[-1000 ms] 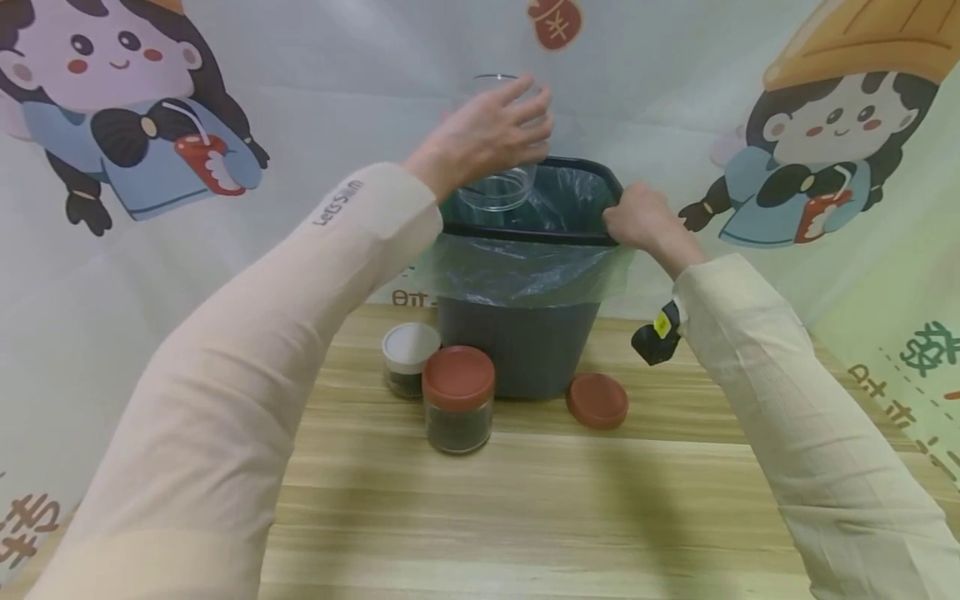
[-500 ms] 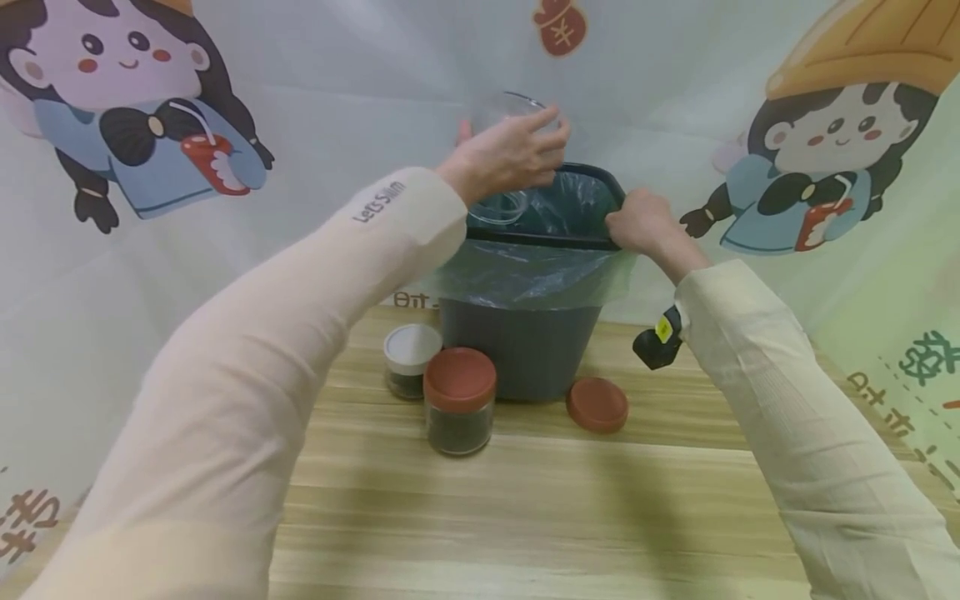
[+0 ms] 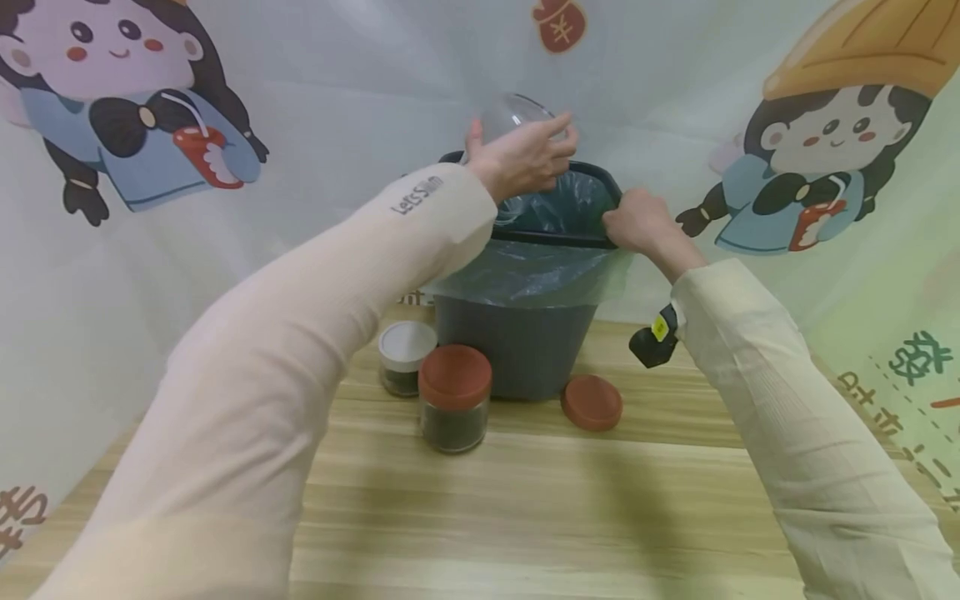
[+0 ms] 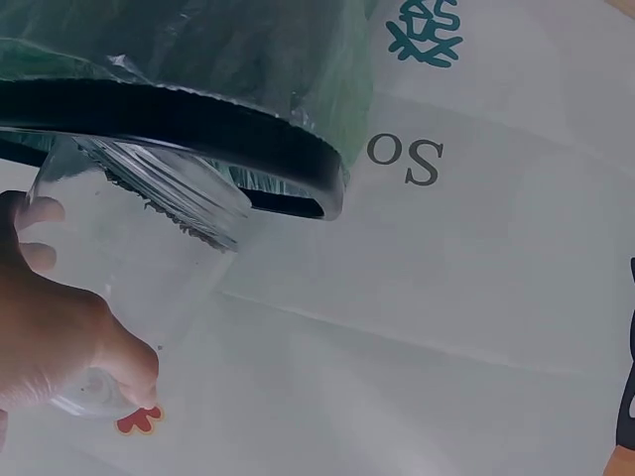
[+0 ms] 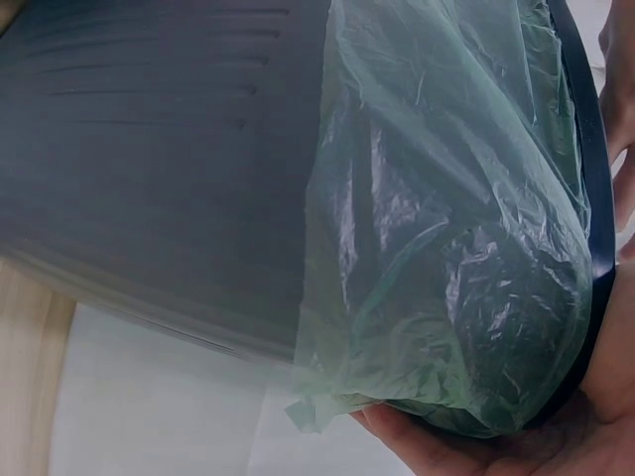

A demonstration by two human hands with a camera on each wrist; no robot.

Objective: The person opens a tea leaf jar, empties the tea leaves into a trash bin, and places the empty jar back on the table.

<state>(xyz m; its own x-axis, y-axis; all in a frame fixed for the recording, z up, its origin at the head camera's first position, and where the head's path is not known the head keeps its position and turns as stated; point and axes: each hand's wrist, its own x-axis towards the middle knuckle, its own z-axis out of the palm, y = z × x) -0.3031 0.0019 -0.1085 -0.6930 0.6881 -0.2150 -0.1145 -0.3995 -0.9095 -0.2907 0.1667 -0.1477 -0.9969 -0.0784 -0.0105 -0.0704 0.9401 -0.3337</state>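
Observation:
My left hand point(image 3: 528, 154) holds a clear jar point(image 3: 504, 121) by its side, above the grey trash bin point(image 3: 517, 350). The jar is tilted, its mouth down inside the bin's black rim. In the left wrist view, dark bits line the wall of the jar point(image 4: 139, 248) near its threaded mouth; thumb and fingers wrap its base end. My right hand point(image 3: 641, 221) grips the right corner of the rim. Its fingers curl over the green plastic liner point(image 5: 446, 258) in the right wrist view. What lies at the bin's bottom is hidden.
Before the bin stands a jar with a red-brown lid point(image 3: 455, 379) and dark contents. A smaller white-lidded jar point(image 3: 407, 346) is behind it to the left. A loose red-brown lid point(image 3: 592, 402) lies at right on the wooden table point(image 3: 525, 508). A printed curtain hangs behind.
My left hand has moved right and slightly down, tilting the jar further, so its mouth sits lower in the bin. The right hand keeps its grip on the rim.

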